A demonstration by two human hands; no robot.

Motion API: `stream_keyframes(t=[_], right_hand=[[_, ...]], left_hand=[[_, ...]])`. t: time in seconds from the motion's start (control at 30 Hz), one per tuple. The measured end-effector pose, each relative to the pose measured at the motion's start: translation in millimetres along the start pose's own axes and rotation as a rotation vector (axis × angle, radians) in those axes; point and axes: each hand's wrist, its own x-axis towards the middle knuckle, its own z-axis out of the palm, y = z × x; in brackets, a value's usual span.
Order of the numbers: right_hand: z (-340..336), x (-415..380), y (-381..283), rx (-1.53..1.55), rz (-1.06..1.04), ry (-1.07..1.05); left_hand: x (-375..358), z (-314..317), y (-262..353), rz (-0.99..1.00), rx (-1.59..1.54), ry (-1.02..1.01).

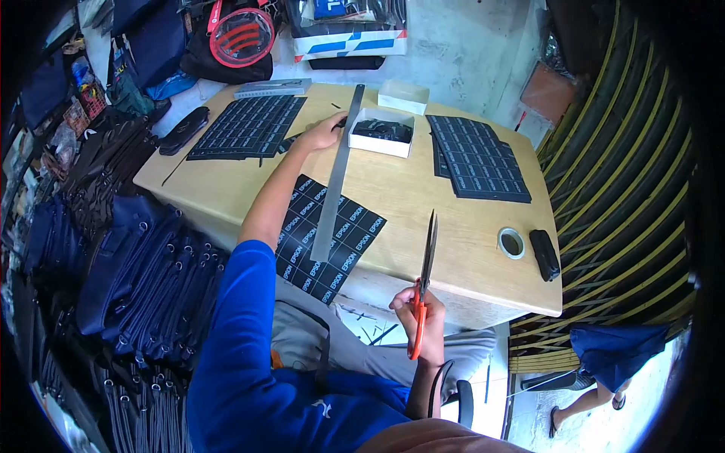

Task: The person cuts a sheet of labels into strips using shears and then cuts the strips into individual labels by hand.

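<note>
- the right hand (433, 331) grips the scissors (428, 260) by their orange handles, slim metal blades pointing up; keeping the tips clear of the left forearm seems wise.
- the left hand (320, 137) is by the far part of the ruler (332, 200), fingers curled near a small dark item; whether they grip it, i can't tell.
- the ruler lies across the printed sheet (359, 228), which overhangs the near edge of the worktop (393, 185); supporting that corner should stop it creasing or slipping.
- the sheet looks thin and smooth, dark with a pale grid and lettering.
- ruler: long, flat, straight, greyish.
- white box (381, 147): rectangular, open, card-like, dark pieces inside, just beside the ruler.
</note>
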Motion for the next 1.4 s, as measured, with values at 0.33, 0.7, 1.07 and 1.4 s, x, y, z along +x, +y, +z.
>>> stream_keyframes(t=[0.33,0.7,1.07,1.4], right_hand=[[1,0,-1,-0.022,0.025,0.005],[5,1,-4,-0.007,0.010,-0.039],[18,-3,-16,-0.030,-0.014,-0.106],[41,1,-14,-0.072,0.081,-0.198]], left_hand=[[2,4,-21,0.062,0.117,0.042],[-13,-21,-24,-0.042,0.176,-0.108],[-157,-107,27,0.169,-0.180,0.171],[-405,35,90,-0.603,-0.932,0.591]])
